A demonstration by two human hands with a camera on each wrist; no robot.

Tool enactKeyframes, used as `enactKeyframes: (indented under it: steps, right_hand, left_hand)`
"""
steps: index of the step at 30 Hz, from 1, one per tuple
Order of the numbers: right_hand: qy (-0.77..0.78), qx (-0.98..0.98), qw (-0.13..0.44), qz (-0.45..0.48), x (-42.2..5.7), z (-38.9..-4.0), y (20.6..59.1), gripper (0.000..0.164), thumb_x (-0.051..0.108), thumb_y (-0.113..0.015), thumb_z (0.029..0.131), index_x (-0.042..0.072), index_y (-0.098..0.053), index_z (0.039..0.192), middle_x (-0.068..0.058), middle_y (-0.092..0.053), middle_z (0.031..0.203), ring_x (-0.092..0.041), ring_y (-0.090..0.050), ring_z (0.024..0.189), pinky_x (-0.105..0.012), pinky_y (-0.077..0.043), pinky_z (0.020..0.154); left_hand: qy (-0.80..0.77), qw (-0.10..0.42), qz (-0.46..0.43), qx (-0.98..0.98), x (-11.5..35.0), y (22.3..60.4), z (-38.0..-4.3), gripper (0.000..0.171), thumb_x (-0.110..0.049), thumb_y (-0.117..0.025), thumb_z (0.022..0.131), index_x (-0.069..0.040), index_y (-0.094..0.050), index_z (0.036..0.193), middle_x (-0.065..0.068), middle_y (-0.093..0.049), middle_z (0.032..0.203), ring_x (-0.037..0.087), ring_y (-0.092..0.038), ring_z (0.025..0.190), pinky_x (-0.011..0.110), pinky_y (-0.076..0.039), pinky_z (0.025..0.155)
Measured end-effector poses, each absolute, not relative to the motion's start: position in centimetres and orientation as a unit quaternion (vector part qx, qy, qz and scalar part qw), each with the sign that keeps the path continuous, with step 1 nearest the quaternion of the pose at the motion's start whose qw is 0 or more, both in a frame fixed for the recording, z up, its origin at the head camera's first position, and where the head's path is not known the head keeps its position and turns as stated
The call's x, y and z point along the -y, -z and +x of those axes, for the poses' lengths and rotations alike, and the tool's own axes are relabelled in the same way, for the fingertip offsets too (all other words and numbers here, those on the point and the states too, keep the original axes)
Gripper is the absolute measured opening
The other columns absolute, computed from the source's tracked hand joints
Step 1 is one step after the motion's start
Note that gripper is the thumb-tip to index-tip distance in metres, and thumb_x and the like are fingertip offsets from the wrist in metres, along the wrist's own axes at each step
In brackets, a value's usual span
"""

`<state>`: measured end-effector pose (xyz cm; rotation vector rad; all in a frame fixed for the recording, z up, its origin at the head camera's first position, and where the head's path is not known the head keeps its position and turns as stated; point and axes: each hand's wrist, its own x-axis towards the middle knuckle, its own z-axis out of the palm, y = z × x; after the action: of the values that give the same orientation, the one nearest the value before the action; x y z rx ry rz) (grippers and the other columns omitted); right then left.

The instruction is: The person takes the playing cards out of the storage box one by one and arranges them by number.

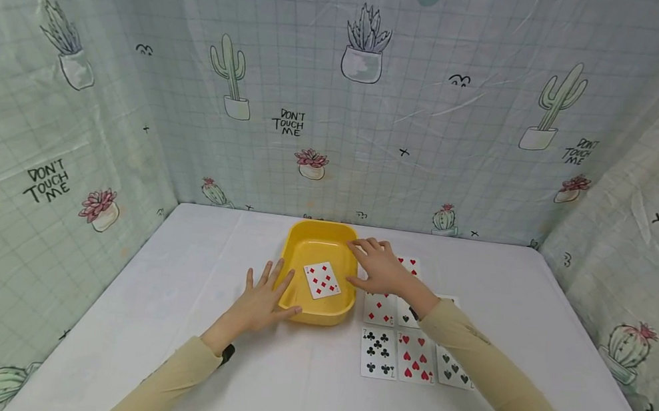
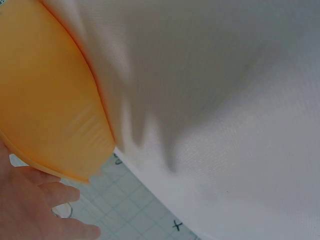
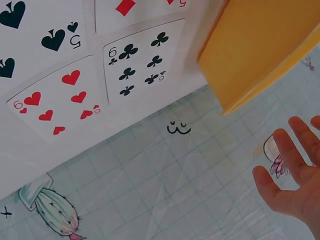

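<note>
A yellow tray [image 1: 303,236] stands on the table with a seven of diamonds [image 1: 322,280] lying face up inside it. My left hand [image 1: 258,302] is at the tray's left side, fingers spread, with the thumb by the near left corner. Over the right rim reaches my right hand [image 1: 383,269], its fingers parted and holding nothing. In the right wrist view the right hand [image 3: 292,175] shows loosely bent fingers near the tray wall [image 3: 260,55]. Whether either hand touches the rim is unclear.
Face-up cards lie in rows right of the tray, among them a seven of clubs [image 1: 379,353], a seven of hearts [image 1: 416,358] and a six of clubs [image 3: 142,62]. My right forearm [image 1: 488,363] covers part of them. A cactus-print cloth [image 1: 411,120] surrounds the white table [image 1: 298,390].
</note>
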<state>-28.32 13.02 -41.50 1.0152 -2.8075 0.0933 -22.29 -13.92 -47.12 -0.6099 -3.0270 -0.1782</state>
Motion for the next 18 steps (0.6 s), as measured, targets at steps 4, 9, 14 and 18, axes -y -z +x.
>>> enactKeyframes:
  steps: [4, 9, 14, 18]
  right_hand:
    - [-0.024, 0.938, 0.066, 0.34, -12.0, -28.7, 41.5, 0.071, 0.044, -0.057, 0.081, 0.009, -0.032, 0.138, -0.01, -0.04, 0.136, -0.028, -0.037, 0.123, -0.054, -0.028, 0.099]
    - [-0.019, 0.934, 0.056, 0.352, -11.0, -29.2, 41.9, 0.072, 0.043, -0.059, 0.08, 0.009, -0.032, 0.138, -0.01, -0.039, 0.137, -0.029, -0.035, 0.124, -0.055, -0.027, 0.099]
    - [-0.006, 0.931, 0.039, 0.363, -9.8, -29.7, 42.2, 0.074, 0.043, -0.061, 0.079, 0.01, -0.032, 0.138, -0.008, -0.038, 0.138, -0.028, -0.034, 0.125, -0.056, -0.025, 0.099]
    - [0.007, 0.928, 0.025, 0.371, -9.0, -29.9, 42.6, 0.076, 0.045, -0.062, 0.078, 0.012, -0.032, 0.139, -0.006, -0.037, 0.139, -0.027, -0.033, 0.126, -0.057, -0.023, 0.101]
  left_hand:
    - [0.055, 0.025, -0.197, 0.978, 13.9, 47.2, -22.3, 0.082, -0.068, -0.033, 0.082, -0.015, -0.019, 0.143, 0.017, -0.004, 0.15, 0.04, -0.008, 0.137, 0.066, -0.009, 0.101]
    - [0.054, 0.029, -0.201, 0.978, 14.0, 47.2, -22.2, 0.081, -0.067, -0.034, 0.083, -0.015, -0.019, 0.143, 0.017, -0.006, 0.15, 0.04, -0.009, 0.136, 0.066, -0.01, 0.101]
    - [0.048, 0.031, -0.202, 0.978, 14.0, 47.1, -22.0, 0.081, -0.067, -0.033, 0.083, -0.015, -0.019, 0.143, 0.017, -0.006, 0.15, 0.04, -0.01, 0.136, 0.066, -0.011, 0.101]
    - [0.051, 0.035, -0.208, 0.976, 14.0, 47.1, -22.0, 0.082, -0.068, -0.031, 0.082, -0.015, -0.02, 0.143, 0.018, -0.007, 0.15, 0.041, -0.012, 0.136, 0.066, -0.012, 0.1]
